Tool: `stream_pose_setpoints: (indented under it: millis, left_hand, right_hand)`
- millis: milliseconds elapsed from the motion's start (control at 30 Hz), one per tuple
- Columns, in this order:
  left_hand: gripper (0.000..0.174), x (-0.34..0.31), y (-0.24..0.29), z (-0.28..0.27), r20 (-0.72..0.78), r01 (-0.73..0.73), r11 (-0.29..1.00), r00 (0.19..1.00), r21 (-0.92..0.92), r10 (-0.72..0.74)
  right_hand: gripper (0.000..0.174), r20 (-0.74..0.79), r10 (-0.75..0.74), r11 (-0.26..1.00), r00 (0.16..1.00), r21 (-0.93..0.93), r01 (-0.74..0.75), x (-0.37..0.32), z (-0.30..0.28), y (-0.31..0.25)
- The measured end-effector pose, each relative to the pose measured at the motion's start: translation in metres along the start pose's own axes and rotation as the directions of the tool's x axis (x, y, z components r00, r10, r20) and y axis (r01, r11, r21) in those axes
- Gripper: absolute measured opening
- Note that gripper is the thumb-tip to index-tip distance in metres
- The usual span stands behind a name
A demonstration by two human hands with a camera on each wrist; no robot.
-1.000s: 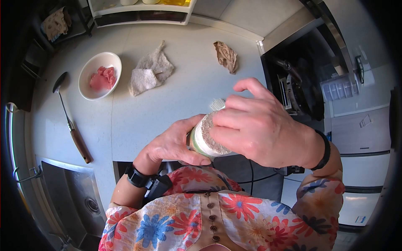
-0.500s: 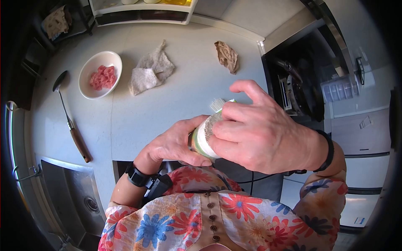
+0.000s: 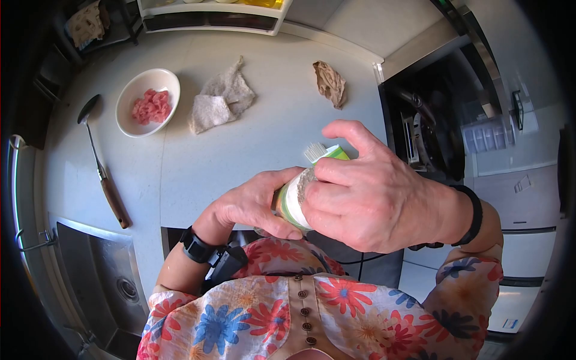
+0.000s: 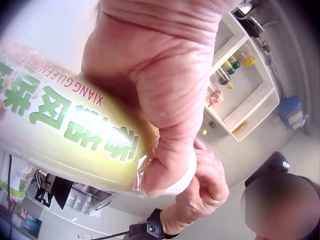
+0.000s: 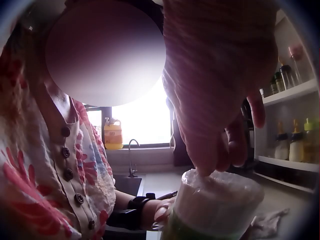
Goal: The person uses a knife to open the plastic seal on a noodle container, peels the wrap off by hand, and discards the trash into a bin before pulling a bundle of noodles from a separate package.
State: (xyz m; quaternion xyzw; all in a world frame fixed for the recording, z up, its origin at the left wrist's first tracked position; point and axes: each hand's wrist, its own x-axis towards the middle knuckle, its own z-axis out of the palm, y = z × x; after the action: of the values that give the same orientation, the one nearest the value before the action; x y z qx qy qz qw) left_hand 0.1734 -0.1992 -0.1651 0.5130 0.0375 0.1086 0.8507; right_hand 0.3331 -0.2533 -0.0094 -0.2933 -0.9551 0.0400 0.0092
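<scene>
In the head view my left hand [image 3: 259, 203] grips the side of a jar [image 3: 294, 201] that leans to the right over the counter's front edge. Green characters and red lettering run along its pale label [image 4: 75, 120] in the left wrist view. My right hand [image 3: 375, 201] bends over the top, its fingertips pinching at the rim while the index finger sticks out. A white, film-like top [image 5: 220, 185] shows under those fingertips in the right wrist view. Just beyond the hand lies a green and white item [image 3: 337, 153] with white, bristle-like strips, partly hidden.
A white bowl [image 3: 129, 123] of pink raw meat [image 3: 151, 107] stands at the back left, near a long-handled ladle [image 3: 99, 159]. Two crumpled cloths, one grey [image 3: 222, 102] and one brown [image 3: 330, 84], lie farther back. The sink [image 3: 102, 270] is front left; a stove [image 3: 426, 132] stands right.
My right hand has shifted slightly, and more of the green and white item shows behind it. The left hand keeps its grip on the jar. The head view has turned a little.
</scene>
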Motion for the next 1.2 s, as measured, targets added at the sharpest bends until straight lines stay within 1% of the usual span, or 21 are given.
stream_pose_setpoints:
  millis: [67, 100, 167, 300, 367, 400, 467, 500, 567, 667, 800, 867, 1100, 1200]
  left_hand:
    - [0.076, 0.000, -0.001, -0.002, 0.022, 0.003, 1.000, 1.000, -0.008, -0.003]
    - [0.076, 0.000, -0.001, -0.004, 0.018, 0.000, 1.000, 1.000, -0.009, 0.000]
    - [0.075, 0.000, -0.001, -0.005, 0.032, -0.004, 0.998, 1.000, 0.059, 0.002]
    - [0.076, 0.001, -0.003, -0.007, 0.036, 0.031, 0.998, 0.999, 0.058, -0.033]
    - [0.076, 0.000, -0.003, -0.003, 0.047, 0.025, 0.999, 0.999, -0.038, -0.023]
    - [0.076, 0.000, -0.004, -0.003, 0.050, 0.026, 0.999, 0.998, -0.037, -0.024]
    - [0.077, 0.002, -0.007, -0.004, 0.041, -0.040, 0.999, 0.998, -0.027, 0.041]
    - [0.077, 0.001, -0.006, -0.004, 0.046, -0.036, 0.999, 0.998, -0.025, 0.038]
    - [0.079, -0.001, -0.004, -0.004, 0.006, -0.019, 0.999, 1.000, -0.049, 0.020]
    - [0.080, -0.001, -0.007, -0.005, 0.026, 0.007, 0.998, 1.000, -0.062, -0.005]
    - [0.079, 0.001, -0.004, -0.002, 0.027, 0.031, 0.996, 0.999, -0.078, -0.029]
    - [0.079, 0.001, -0.005, -0.002, 0.006, 0.023, 0.998, 1.000, -0.061, -0.023]
    - [0.079, 0.001, -0.005, 0.001, 0.003, 0.025, 0.996, 1.000, -0.086, -0.025]
    - [0.079, 0.002, -0.004, 0.005, -0.033, 0.025, 0.996, 0.999, -0.081, -0.028]
  right_hand:
    - [0.011, -0.074, -0.009, 0.999, 0.997, 0.037, 0.011, 0.000, 0.004, 0.002]
    - [0.011, -0.073, -0.014, 0.999, 0.997, 0.037, 0.016, 0.000, 0.006, 0.002]
    - [0.014, -0.105, 0.010, 1.000, 0.994, 0.013, -0.009, 0.000, 0.007, 0.002]
    - [0.017, -0.094, 0.026, 1.000, 0.995, -0.011, -0.027, -0.001, 0.005, 0.006]
    - [0.017, -0.226, 0.076, 0.997, 0.971, -0.011, -0.080, -0.003, 0.000, 0.013]
    - [0.017, -0.227, 0.078, 0.996, 0.971, -0.012, -0.083, -0.005, 0.000, 0.013]
    - [0.016, -0.094, 0.218, 0.971, 0.971, 0.119, -0.207, -0.010, 0.001, 0.013]
    - [0.016, -0.097, 0.224, 0.970, 0.970, 0.119, -0.212, -0.012, 0.002, 0.012]
    - [0.014, -0.001, 0.322, 0.920, 0.947, 0.238, -0.312, -0.015, 0.006, 0.011]
    - [0.014, -0.012, 0.355, 0.902, 0.935, 0.268, -0.339, -0.018, 0.013, 0.011]
    - [0.016, 0.030, 0.378, 0.897, 0.925, 0.233, -0.375, -0.017, 0.008, 0.009]
    - [0.014, 0.053, 0.393, 0.904, 0.918, 0.158, -0.397, -0.018, 0.007, 0.008]
    - [0.015, 0.110, 0.418, 0.887, 0.902, 0.165, -0.431, -0.017, 0.004, 0.007]
    - [0.014, 0.125, 0.415, 0.892, 0.901, 0.138, -0.430, -0.017, 0.004, 0.005]
